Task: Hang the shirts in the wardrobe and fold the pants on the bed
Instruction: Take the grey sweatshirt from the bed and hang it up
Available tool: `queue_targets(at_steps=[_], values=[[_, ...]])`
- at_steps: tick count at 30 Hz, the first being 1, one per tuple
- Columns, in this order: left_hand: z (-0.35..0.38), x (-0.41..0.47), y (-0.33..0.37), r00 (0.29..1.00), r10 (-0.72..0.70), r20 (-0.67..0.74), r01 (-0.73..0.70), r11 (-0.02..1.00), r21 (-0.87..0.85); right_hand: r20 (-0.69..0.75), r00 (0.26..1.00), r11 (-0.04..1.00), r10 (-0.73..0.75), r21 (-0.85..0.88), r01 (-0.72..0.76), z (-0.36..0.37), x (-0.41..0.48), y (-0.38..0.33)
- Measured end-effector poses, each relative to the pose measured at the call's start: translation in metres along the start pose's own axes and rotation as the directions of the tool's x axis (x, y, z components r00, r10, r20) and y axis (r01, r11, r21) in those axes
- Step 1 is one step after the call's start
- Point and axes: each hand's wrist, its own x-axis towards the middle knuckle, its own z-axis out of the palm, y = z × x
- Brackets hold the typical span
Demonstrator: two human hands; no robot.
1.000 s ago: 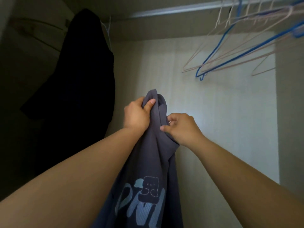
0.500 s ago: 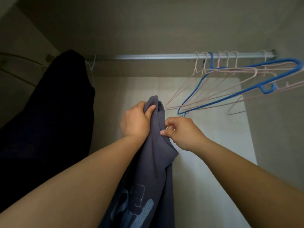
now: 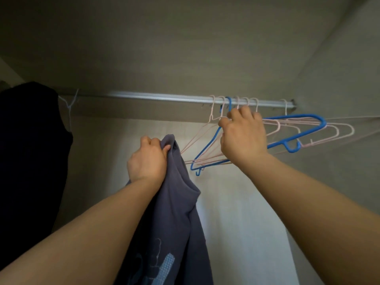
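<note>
My left hand grips the top of a grey-purple shirt, which hangs down below it with a pale print low on the fabric. My right hand is raised to the silver wardrobe rail, its fingers curled round the necks of the hangers just under their hooks. A blue hanger and several pale pink hangers hang there together. Which hanger the fingers hold is hidden by the hand.
A dark garment hangs at the left end of the rail on a white hanger hook. The pale back wall and the right side wall enclose the wardrobe. The rail between the dark garment and the hangers is bare.
My right hand let go of the shirt and rose up and right to the hangers on the rail. My left hand keeps its hold on the shirt. The view has tilted upward.
</note>
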Motion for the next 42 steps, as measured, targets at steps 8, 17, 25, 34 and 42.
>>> queue_targets(at_steps=[8, 17, 25, 34, 42], values=[[0.009, 0.01, 0.014, 0.998, 0.057, -0.041, -0.059, 0.997, -0.047, 0.131, 0.978, 0.965, 0.16, -0.23, -0.127, 0.003, 0.019, 0.022], [0.02, 0.012, 0.003, 0.999, -0.034, 0.009, 0.035, 0.991, -0.132, 0.249, 0.927, 0.956, 0.282, -0.152, -0.25, 0.018, 0.017, 0.036], [0.029, 0.01, -0.011, 0.999, -0.029, 0.026, 0.033, 0.98, -0.198, 0.227, 0.91, 0.928, 0.347, 0.055, -0.368, 0.026, 0.024, 0.026], [0.04, 0.001, -0.032, 0.995, -0.094, 0.02, 0.096, 0.966, -0.242, 0.118, 0.959, 0.936, 0.259, 0.212, -0.279, 0.034, 0.021, 0.003], [0.042, -0.028, -0.054, 0.989, -0.084, 0.121, 0.117, 0.946, -0.302, 0.159, 0.975, 0.908, 0.154, 0.367, -0.203, 0.042, -0.037, -0.025]])
